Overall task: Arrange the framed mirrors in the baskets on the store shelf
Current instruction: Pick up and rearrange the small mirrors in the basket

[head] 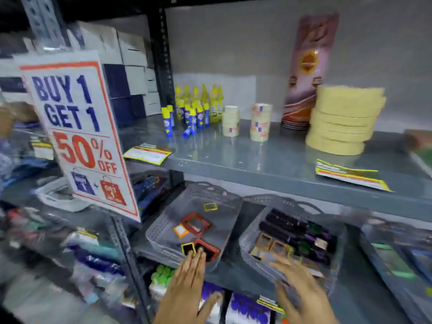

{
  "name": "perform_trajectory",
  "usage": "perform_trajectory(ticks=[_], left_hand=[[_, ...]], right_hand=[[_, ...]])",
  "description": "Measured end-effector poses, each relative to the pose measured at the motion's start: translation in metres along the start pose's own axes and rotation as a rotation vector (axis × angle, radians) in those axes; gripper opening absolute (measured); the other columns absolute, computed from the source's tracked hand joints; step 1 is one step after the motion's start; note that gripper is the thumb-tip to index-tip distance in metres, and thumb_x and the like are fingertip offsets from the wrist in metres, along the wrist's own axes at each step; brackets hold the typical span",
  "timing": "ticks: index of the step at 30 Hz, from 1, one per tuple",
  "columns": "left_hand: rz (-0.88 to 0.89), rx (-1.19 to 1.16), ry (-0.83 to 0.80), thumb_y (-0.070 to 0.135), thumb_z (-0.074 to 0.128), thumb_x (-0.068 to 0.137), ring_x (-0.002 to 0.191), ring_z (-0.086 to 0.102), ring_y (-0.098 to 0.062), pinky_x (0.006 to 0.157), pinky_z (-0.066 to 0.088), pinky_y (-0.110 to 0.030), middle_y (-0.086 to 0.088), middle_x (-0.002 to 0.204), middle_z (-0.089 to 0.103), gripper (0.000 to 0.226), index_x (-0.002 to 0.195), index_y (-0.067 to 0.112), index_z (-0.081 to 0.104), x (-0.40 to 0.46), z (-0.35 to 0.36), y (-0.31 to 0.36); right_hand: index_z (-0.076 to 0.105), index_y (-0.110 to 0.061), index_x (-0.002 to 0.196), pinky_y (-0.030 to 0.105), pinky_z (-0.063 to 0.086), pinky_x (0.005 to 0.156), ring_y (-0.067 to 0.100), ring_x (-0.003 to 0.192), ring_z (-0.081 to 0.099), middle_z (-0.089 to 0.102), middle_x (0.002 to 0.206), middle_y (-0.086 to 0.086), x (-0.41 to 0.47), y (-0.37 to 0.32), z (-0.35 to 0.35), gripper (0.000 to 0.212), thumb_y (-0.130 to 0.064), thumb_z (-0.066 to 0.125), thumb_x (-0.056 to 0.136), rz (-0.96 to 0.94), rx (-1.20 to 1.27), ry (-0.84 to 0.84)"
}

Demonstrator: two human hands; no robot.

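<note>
Reach left hand [187,274], fingers flat and spread, holding nothing, onto red square-framed mirror [208,250] at front of left grey perforated plastic basket [161,228]. Grip by frame edges; avoid smudging glass. Right hand [301,284] open, blurred, at right grey basket [339,258]; contents held: cannot tell.

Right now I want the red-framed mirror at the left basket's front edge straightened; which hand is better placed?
Left hand: its fingertips already reach the red-framed mirror; the right hand is at the other basket.

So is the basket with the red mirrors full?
No, mostly empty. The left basket holds only a few framed mirrors lying flat, with much bare floor showing.
</note>
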State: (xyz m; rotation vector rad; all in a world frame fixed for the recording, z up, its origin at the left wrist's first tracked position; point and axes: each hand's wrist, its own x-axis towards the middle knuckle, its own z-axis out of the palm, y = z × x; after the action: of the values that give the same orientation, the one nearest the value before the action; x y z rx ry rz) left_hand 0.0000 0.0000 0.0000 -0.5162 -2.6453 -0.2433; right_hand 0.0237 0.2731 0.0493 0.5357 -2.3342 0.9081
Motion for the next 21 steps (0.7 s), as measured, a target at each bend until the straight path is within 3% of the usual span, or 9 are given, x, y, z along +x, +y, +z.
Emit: perform_trajectory(ticks=[2, 4, 6, 10, 14, 17, 19, 21], left_hand=[[-0.121, 0.001, -0.086, 0.064, 0.037, 0.091, 0.148, 0.006, -0.018, 0.112, 0.015, -0.033, -0.011, 0.15, 0.04, 0.081, 0.143, 0.002, 0.033, -0.004, 0.017, -0.018], [-0.212, -0.004, -0.173, 0.067, 0.041, 0.087, 0.147, 0.01, -0.02, 0.113, 0.013, -0.033, -0.009, 0.152, 0.037, 0.085, 0.143, 0.003, 0.035, -0.009, 0.034, -0.03], [-0.208, 0.039, -0.197, 0.069, 0.037, 0.088, 0.142, 0.02, -0.023, 0.113, 0.014, -0.035, -0.008, 0.155, 0.031, 0.084, 0.142, 0.004, 0.037, -0.011, 0.045, -0.037], [-0.16, 0.094, -0.126, 0.066, 0.043, 0.087, 0.134, 0.037, -0.027, 0.105, 0.027, -0.041, -0.01, 0.146, 0.046, 0.081, 0.14, 0.005, 0.04, -0.009, 0.052, -0.041], [-0.136, 0.123, -0.025, 0.068, 0.051, 0.08, 0.132, 0.039, -0.027, 0.106, 0.026, -0.041, -0.008, 0.145, 0.049, 0.083, 0.138, 0.008, 0.044, -0.013, 0.065, -0.048], [-0.106, 0.144, 0.026, 0.067, 0.052, 0.078, 0.136, 0.032, -0.027, 0.109, 0.023, -0.041, -0.007, 0.148, 0.039, 0.083, 0.137, 0.009, 0.044, -0.014, 0.071, -0.055], [-0.097, 0.141, 0.04, 0.067, 0.049, 0.08, 0.137, 0.029, -0.027, 0.11, 0.021, -0.041, -0.007, 0.148, 0.036, 0.081, 0.136, 0.009, 0.044, -0.013, 0.073, -0.058], [-0.097, 0.137, 0.067, 0.066, 0.048, 0.08, 0.135, 0.033, -0.027, 0.11, 0.021, -0.04, -0.007, 0.146, 0.038, 0.08, 0.136, 0.009, 0.044, -0.014, 0.074, -0.057]], right_hand=[[0.052, -0.057, 0.114, 0.013, 0.039, 0.101, -0.011, 0.115, 0.051, 0.049, 0.126, -0.042, 0.014, 0.009, 0.034, 0.041, -0.032, 0.059, 0.082, 0.089, 0.039, -0.097], [0.06, -0.054, 0.103, 0.001, 0.036, 0.094, -0.016, 0.109, 0.053, 0.052, 0.111, -0.05, 0.031, 0.016, 0.074, 0.039, -0.025, 0.066, 0.079, 0.186, 0.098, -0.233], [0.067, -0.042, 0.099, 0.008, 0.045, 0.091, -0.016, 0.101, 0.058, 0.063, 0.107, -0.036, 0.056, 0.013, 0.109, 0.032, -0.016, 0.067, 0.079, 0.217, 0.149, -0.313], [0.067, -0.028, 0.106, 0.027, 0.051, 0.091, 0.009, 0.103, 0.064, 0.07, 0.113, -0.007, 0.112, 0.008, 0.176, 0.032, -0.014, 0.066, 0.077, 0.172, 0.11, -0.616], [0.062, -0.029, 0.114, 0.031, 0.05, 0.093, 0.016, 0.111, 0.061, 0.065, 0.121, -0.003, 0.142, 0.014, 0.231, 0.041, -0.022, 0.068, 0.073, 0.053, -0.001, -0.831], [0.054, -0.034, 0.115, 0.038, 0.054, 0.091, 0.017, 0.107, 0.063, 0.065, 0.12, -0.004, 0.148, 0.023, 0.254, 0.052, -0.026, 0.072, 0.067, 0.058, -0.057, -0.942], [0.057, -0.03, 0.105, 0.042, 0.057, 0.081, 0.021, 0.092, 0.067, 0.07, 0.104, 0.001, 0.151, 0.023, 0.26, 0.043, -0.025, 0.073, 0.066, 0.064, -0.071, -0.95], [0.06, -0.026, 0.105, 0.04, 0.057, 0.082, 0.02, 0.092, 0.066, 0.071, 0.104, 0.003, 0.153, 0.021, 0.256, 0.043, -0.025, 0.078, 0.065, 0.078, -0.031, -0.904]])
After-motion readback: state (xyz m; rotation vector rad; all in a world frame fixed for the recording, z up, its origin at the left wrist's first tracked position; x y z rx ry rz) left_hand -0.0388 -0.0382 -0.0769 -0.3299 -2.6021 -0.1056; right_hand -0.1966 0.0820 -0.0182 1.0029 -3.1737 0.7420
